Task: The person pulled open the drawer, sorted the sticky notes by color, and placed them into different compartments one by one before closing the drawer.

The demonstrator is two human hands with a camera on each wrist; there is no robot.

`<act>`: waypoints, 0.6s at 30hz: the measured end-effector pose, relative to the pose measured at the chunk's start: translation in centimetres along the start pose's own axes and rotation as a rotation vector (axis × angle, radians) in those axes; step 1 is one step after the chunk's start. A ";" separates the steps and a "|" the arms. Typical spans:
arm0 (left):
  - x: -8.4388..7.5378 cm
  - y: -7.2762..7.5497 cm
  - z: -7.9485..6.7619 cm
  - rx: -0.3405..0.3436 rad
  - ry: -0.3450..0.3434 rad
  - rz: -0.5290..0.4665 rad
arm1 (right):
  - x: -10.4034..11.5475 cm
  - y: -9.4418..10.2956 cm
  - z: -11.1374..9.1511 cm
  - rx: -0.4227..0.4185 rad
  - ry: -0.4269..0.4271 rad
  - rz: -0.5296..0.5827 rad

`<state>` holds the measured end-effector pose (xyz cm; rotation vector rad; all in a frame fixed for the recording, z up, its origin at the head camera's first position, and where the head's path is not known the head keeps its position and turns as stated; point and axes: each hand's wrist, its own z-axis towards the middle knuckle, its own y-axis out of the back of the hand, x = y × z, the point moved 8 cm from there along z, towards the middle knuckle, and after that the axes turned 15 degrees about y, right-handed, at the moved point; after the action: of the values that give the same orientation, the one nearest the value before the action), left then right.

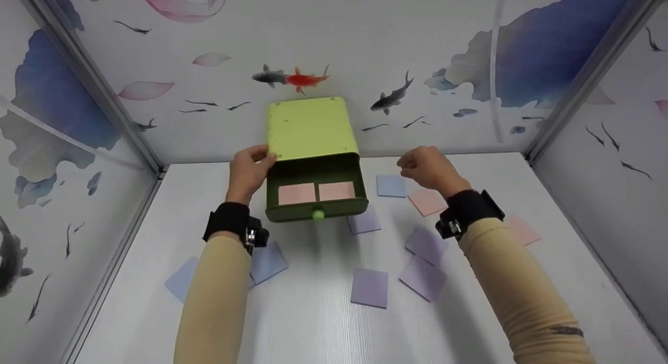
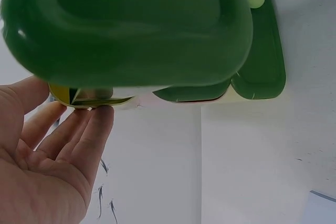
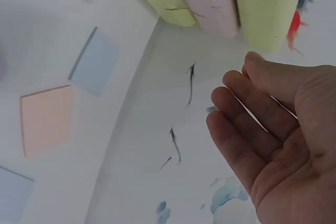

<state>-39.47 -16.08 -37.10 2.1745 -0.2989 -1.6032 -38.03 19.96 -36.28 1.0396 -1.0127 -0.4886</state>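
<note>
A small yellow-green and pink drawer cabinet (image 1: 308, 129) stands against the back wall. Its top green drawer (image 1: 282, 214) is pulled out, and two square pink notes (image 1: 296, 194) lie side by side inside. My left hand (image 1: 249, 171) rests at the cabinet's upper left front corner, thumb on the top and fairly straight fingers touching the side. In the left wrist view the drawer front (image 2: 126, 40) covers much of the cabinet. To the right of the cabinet, my right hand (image 1: 430, 168) hovers with loosely bent fingers and holds nothing. A blue note (image 1: 391, 186) lies near it.
Across the white table (image 1: 313, 312) lie several purple notes (image 1: 369, 288), a pink note (image 1: 427, 202) and another pink note (image 1: 522, 231) by the right forearm. Blue notes (image 1: 269, 262) lie near the left forearm, partly hidden. Patterned walls (image 1: 443, 19) enclose the back and sides.
</note>
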 end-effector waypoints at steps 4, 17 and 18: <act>0.0 0.0 0.0 0.004 0.005 -0.005 | -2.3 -1.9 -1.1 0.021 -0.045 -0.002; 0.1 -0.1 0.0 0.012 0.004 -0.016 | -8.4 -7.8 -5.0 0.146 -0.192 0.008; 0.0 -0.1 0.0 0.015 0.000 -0.016 | -8.8 -8.2 -5.3 0.149 -0.203 0.012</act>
<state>-39.46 -15.99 -37.11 2.1936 -0.2949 -1.6143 -36.76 25.32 -48.17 1.1320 -1.2495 -0.5227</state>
